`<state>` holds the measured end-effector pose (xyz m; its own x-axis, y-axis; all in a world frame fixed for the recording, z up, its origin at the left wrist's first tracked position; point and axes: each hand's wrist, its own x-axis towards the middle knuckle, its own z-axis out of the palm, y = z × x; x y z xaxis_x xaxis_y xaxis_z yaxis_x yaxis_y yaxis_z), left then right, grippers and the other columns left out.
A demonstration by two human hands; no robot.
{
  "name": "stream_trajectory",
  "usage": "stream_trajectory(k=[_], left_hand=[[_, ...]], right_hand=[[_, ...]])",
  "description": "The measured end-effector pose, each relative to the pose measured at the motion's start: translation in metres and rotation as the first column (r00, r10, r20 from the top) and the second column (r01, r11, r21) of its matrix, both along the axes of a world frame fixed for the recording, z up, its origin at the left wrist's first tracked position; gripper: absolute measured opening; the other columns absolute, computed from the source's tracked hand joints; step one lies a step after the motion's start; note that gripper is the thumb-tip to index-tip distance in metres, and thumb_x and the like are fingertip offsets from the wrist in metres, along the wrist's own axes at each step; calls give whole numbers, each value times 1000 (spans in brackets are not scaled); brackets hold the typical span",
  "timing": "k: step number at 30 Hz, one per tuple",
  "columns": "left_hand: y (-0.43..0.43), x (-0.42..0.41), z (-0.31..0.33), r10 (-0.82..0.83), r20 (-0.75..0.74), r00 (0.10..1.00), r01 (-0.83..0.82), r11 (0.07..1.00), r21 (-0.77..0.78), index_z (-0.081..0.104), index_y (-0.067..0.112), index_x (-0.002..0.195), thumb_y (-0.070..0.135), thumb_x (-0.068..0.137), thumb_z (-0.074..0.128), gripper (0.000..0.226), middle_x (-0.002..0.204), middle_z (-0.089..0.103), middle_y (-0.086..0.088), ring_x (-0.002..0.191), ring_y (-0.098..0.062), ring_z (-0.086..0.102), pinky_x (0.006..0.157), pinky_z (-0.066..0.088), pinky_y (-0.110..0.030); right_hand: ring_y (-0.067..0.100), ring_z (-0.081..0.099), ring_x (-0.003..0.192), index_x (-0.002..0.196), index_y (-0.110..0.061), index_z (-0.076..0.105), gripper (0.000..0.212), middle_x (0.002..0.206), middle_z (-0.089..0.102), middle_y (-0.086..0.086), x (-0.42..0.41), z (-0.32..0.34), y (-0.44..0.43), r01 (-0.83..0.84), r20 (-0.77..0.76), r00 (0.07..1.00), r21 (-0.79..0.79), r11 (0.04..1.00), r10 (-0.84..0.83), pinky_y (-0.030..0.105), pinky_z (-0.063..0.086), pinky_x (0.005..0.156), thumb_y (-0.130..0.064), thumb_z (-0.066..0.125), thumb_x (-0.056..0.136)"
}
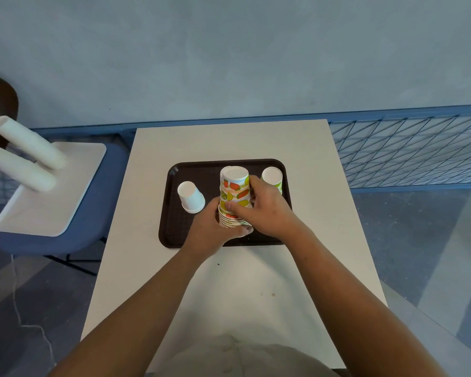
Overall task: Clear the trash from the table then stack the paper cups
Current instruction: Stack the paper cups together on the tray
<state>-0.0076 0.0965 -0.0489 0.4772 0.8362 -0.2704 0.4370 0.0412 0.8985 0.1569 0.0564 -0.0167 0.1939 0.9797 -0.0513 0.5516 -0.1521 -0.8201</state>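
Observation:
A stack of several upside-down fruit-print paper cups (234, 191) stands over the dark brown tray (174, 227) in the middle of the table. My left hand (215, 229) grips the stack's lower rims from the front left. My right hand (267, 208) wraps round the upper cups from the right, thumb across the front. A plain white cup (191, 197) sits upside down on the tray's left side. Behind my right hand stands a green-print cup (273, 177), also upside down and partly hidden.
The tray lies on a white table (229, 281). To the left, a blue chair (74, 235) carries a white tray (52, 197) with two white tubes (25, 159) above it. A blue wire fence (405, 148) runs at the back right before a grey wall.

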Motion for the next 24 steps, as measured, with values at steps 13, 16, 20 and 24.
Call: stream_trajectory(k=[13, 16, 20, 24], left_hand=[[-2, -8, -5, -34, -90, 995, 37, 999, 39, 50, 36, 133, 40, 77, 89, 69, 115, 62, 25, 105, 3, 64, 80, 46, -5], [-3, -8, -10, -39, -73, 997, 40, 999, 11, 54, 37, 126, 32, 82, 85, 54, 110, 67, 22, 101, 10, 64, 81, 50, -9], [-4, -2, -9, 73, 75, 995, -64, 991, -118, 58, 30, 123, 16, 88, 73, 41, 112, 71, 10, 102, 3, 68, 96, 54, -28], [3, 17, 4, 154, 180, 971, -126, 979, -159, 57, 26, 128, 2, 94, 63, 42, 115, 71, 10, 101, 6, 68, 88, 50, -18]], right_hand=[[-1, 67, 100, 126, -21, 57, 49, 113, 68, -14, 8, 16, -1, 188, -151, 974, 115, 975, -169, 17, 57, 85, -44, 77, 87], [-6, 68, 96, 119, -15, 61, 40, 107, 70, -13, 17, 23, -4, 330, -270, 922, 168, 929, -279, 13, 55, 80, -34, 79, 87], [5, 72, 99, 118, -14, 65, 35, 108, 76, -6, 39, 29, -12, 516, -435, 804, 171, 839, -405, 28, 59, 85, -33, 76, 90], [0, 71, 96, 119, -16, 65, 34, 107, 75, -10, 62, 19, -30, 591, -389, 768, 123, 797, -509, 22, 58, 83, -34, 75, 92]])
